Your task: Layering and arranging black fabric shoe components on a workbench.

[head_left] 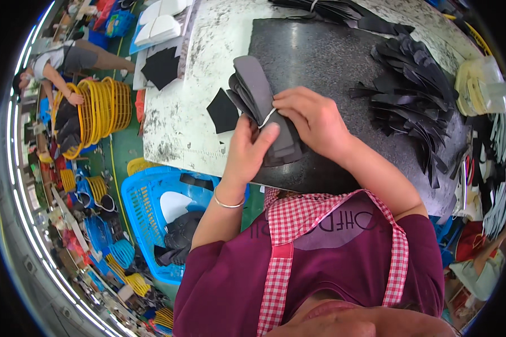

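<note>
My left hand (246, 147) is wrapped round a bundle of long dark grey cut pieces (254, 81), its thumb pressed on top. A thin white band (269, 117) crosses the middle of the bundle. Pinched fingers of my right hand (319, 119) hold this band at the bundle's right side. The bundle is tilted over the table, its far end fanned out in layers. Beside my left hand lies a black cut piece (222, 112) on the white tabletop.
A dark cutting board (320, 62) covers much of the white table (202, 50). Loose black strips (416, 90) are heaped at right, near a clear plastic container (478, 84). A blue basket (135, 224) stands below the table's left edge. Another person (56, 62) handles yellow baskets (104, 109) at far left.
</note>
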Tool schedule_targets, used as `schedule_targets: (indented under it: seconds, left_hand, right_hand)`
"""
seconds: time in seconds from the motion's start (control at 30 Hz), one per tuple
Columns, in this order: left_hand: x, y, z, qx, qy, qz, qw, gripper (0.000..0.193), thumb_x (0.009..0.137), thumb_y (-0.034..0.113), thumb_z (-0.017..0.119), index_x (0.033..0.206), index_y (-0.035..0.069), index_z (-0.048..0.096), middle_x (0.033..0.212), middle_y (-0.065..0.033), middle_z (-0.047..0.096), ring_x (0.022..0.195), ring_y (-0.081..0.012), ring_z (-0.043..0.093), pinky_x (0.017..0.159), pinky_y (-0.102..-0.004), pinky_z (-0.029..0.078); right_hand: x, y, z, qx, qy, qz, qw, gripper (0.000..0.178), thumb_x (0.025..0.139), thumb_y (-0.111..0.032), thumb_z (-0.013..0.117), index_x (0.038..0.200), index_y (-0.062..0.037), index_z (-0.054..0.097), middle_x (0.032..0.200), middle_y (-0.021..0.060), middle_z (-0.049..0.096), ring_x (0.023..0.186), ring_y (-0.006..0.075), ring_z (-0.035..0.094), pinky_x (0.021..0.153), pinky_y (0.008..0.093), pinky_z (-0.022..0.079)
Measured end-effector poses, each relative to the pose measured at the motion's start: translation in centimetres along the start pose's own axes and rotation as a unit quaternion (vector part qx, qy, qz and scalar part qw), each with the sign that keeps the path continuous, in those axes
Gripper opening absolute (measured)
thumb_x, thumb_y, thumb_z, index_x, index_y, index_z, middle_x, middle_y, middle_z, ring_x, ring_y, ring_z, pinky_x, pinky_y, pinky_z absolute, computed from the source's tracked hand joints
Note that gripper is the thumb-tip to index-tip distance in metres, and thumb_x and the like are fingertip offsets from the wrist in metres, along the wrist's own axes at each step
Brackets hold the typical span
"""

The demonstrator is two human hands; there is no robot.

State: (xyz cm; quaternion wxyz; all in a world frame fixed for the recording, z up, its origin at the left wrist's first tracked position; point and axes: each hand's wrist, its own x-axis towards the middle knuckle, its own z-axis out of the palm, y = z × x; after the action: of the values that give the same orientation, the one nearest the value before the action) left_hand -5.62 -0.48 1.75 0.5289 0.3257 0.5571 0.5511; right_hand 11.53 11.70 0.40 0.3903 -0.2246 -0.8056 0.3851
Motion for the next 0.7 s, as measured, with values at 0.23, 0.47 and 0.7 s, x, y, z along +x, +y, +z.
schedule_targets:
  seconds: [0.23,0.47,0.7]
  left_hand:
    - [0.8,-0.9,2.5,-0.045,-0.034,-0.016,0.998,0.063,0.105,0.019,0.078,0.155,-0.002,0.046,0.145,-0.0121,0.061,0.132,-0.0182,0.06,0.11,-0.0346,0.052]
    - [1.3,-0.9,2.9,-0.071,-0.068,-0.005,0.995,0.063,0.103,0.02,0.081,0.153,-0.001,0.049,0.141,-0.0093,0.064,0.13,-0.016,0.062,0.11,-0.0341,0.052]
    - [1.8,0.6,1.5,-0.072,-0.141,-0.048,0.986,0.067,0.095,0.021,0.089,0.149,0.001,0.056,0.134,-0.0068,0.068,0.125,-0.0152,0.064,0.107,-0.0333,0.053]
  right_hand:
    - [-1.1,-2.1,-1.3,-0.163,0.019,-0.04,0.986,0.031,0.084,-0.001,0.071,0.115,-0.002,0.073,0.114,0.0133,0.074,0.1,0.0352,0.076,0.081,0.0435,0.065]
    - [-0.7,-2.8,-2.6,-0.161,0.006,-0.061,0.985,0.015,0.086,0.001,0.073,0.098,-0.0032,0.065,0.101,0.0116,0.07,0.091,0.0331,0.071,0.072,0.0438,0.06]
    - [-1.0,-3.3,-4.2,0.011,0.019,-0.059,0.998,0.015,0.09,-0.002,0.075,0.098,-0.0036,0.062,0.098,0.0118,0.068,0.083,0.031,0.067,0.069,0.0431,0.055]
